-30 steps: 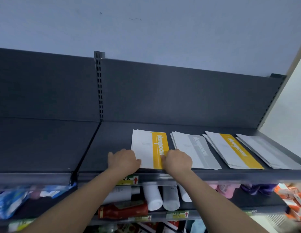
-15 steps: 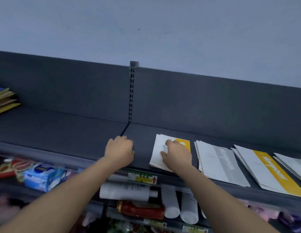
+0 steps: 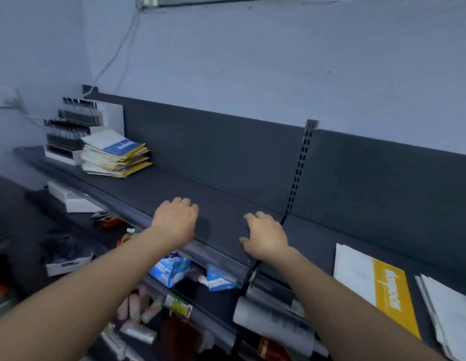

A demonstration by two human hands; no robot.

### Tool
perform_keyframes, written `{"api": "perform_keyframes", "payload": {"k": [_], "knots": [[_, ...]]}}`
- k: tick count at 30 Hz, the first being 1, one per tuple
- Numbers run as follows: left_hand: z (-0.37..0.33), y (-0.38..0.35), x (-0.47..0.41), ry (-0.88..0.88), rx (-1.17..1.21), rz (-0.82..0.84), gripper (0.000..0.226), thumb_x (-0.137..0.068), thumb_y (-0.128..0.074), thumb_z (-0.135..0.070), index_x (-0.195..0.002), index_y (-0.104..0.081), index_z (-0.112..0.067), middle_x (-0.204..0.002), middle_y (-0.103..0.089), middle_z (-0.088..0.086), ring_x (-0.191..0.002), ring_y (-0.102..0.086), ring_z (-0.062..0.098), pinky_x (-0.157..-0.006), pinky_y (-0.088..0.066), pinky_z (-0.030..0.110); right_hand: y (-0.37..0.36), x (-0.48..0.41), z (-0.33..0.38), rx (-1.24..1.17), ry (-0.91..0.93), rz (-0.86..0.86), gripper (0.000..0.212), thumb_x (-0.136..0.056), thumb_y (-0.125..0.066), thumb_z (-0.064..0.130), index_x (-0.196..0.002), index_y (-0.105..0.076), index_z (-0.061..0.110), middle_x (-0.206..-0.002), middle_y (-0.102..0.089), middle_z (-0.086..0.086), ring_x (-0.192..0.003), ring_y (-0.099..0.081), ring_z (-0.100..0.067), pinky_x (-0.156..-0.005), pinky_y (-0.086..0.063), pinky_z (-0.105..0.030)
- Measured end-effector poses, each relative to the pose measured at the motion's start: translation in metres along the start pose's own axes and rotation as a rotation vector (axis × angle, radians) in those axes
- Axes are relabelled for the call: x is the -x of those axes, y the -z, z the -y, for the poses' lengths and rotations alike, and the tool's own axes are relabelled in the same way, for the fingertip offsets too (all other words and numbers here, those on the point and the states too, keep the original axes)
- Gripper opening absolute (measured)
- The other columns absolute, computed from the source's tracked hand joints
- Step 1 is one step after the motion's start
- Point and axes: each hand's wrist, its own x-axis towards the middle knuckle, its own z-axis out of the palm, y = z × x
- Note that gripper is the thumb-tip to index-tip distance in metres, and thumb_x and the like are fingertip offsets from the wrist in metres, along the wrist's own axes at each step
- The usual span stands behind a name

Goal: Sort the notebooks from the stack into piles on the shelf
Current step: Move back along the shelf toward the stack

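Nearest, the yellow-banded pile (image 3: 375,285) and the grey pile (image 3: 453,316) lie by the shelf's (image 3: 226,199) front edge toward its right end, where the right forearm (image 3: 344,308) could sweep them off. The left hand (image 3: 174,220) and right hand (image 3: 265,238) rest on the front edge mid-shelf, fingers (image 3: 182,202) loosely curled, holding nothing. The unsorted stack (image 3: 114,157) sits at the far left end, fanned and uneven, just beside a pen display (image 3: 70,126), so a hasty pull on the top notebook (image 3: 122,147) could spill several.

Lettering on notebooks (image 3: 378,287) illegible.
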Motion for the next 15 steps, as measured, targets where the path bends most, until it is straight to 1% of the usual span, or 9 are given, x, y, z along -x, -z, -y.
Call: {"api": "perform_keyframes", "payload": {"k": [6,10,15], "knots": [[0.093,-0.019,-0.001,0.085,-0.033,0.028,0.029,-0.091,-0.05,-0.025,-0.119,-0.051,-0.017,-0.119,-0.054,0.003,-0.116,-0.049,0.023,-0.09,-0.04,0.035,-0.013,-0.059,0.086,0.013,0.097,-0.006,0.051,-0.091,-0.057,0.037,-0.135,-0.043,0.016,-0.132,-0.047,-0.008,-0.124,-0.043,-0.028,-0.101,-0.035,-0.039],[0.154,-0.031,-0.006,0.128,-0.063,0.053,0.031,-0.089,-0.051,-0.023,-0.119,-0.05,-0.016,-0.118,-0.054,0.003,-0.114,-0.05,0.023,-0.089,-0.041,0.035,-0.02,-0.099,0.141,0.012,0.138,0.001,0.052,-0.091,-0.057,0.038,-0.136,-0.043,0.016,-0.133,-0.047,-0.008,-0.125,-0.043,-0.028,-0.101,-0.036,-0.039],[0.223,-0.049,-0.013,0.158,-0.08,0.071,0.028,-0.089,-0.048,-0.021,-0.117,-0.05,-0.015,-0.117,-0.055,0.004,-0.112,-0.05,0.024,-0.088,-0.04,0.035,-0.03,-0.143,0.2,-0.001,0.169,0.014,0.052,-0.092,-0.057,0.037,-0.137,-0.042,0.016,-0.133,-0.047,-0.008,-0.124,-0.043,-0.027,-0.102,-0.036,-0.039]]}}
